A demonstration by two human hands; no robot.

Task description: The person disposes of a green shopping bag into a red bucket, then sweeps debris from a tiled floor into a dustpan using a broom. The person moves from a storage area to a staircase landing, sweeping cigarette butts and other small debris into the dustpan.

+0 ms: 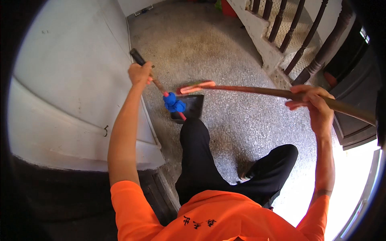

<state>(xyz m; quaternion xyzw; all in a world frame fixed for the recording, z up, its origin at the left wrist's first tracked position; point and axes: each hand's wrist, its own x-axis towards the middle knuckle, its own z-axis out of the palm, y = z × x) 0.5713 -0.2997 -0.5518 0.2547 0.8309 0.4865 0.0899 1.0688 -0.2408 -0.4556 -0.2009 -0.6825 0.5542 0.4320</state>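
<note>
My left hand [140, 73] is wrapped round the upper part of a dustpan handle, just below its dark grip end. A blue cloth or plastic bundle [174, 103] is tied round that handle lower down. The black dustpan [194, 107] rests on the floor beyond my left knee, which hides part of it. My right hand [311, 98] grips the long brown shaft of a broom, its fingers slightly blurred. That broom's reddish head [196, 87] is at the far edge of the dustpan. Whether the two touch I cannot tell.
A white wall [76, 80] with a pipe along its base runs down the left. Stairs with dark balusters [295, 30] rise at the far right. A dark door panel [356, 96] stands by a bright opening on the right. Speckled floor [241, 128] lies between them.
</note>
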